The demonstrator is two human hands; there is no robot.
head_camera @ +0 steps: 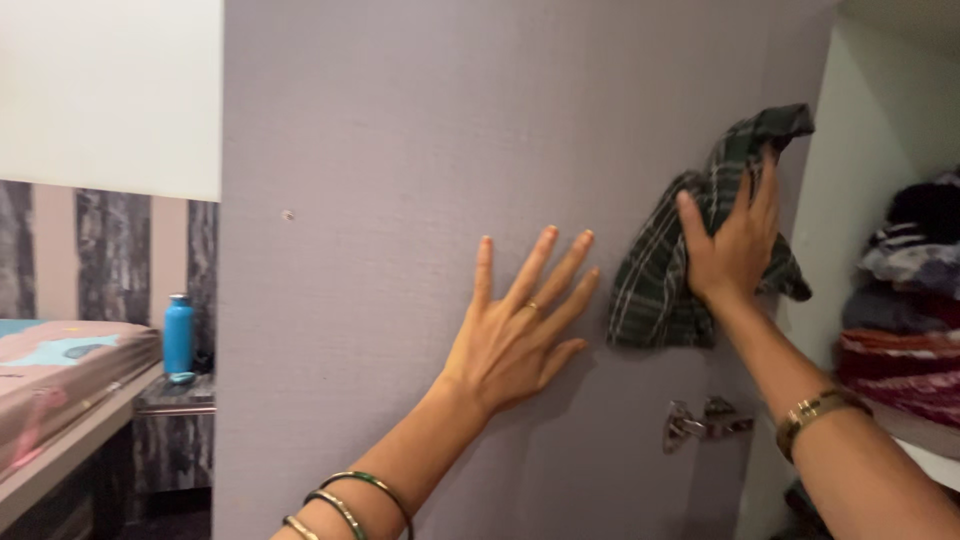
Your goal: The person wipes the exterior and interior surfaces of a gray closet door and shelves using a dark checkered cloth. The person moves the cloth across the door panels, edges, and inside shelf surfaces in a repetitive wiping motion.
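Dark green-checked cloth [690,250], crumpled, is gripped by the right hand [735,245] against the door [400,150].

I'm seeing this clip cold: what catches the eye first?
A right hand presses a dark checked cloth against the grey cupboard door, right of centre. The left hand lies flat and spread on the door beside it. Far left, a blue bottle stands by a bed.
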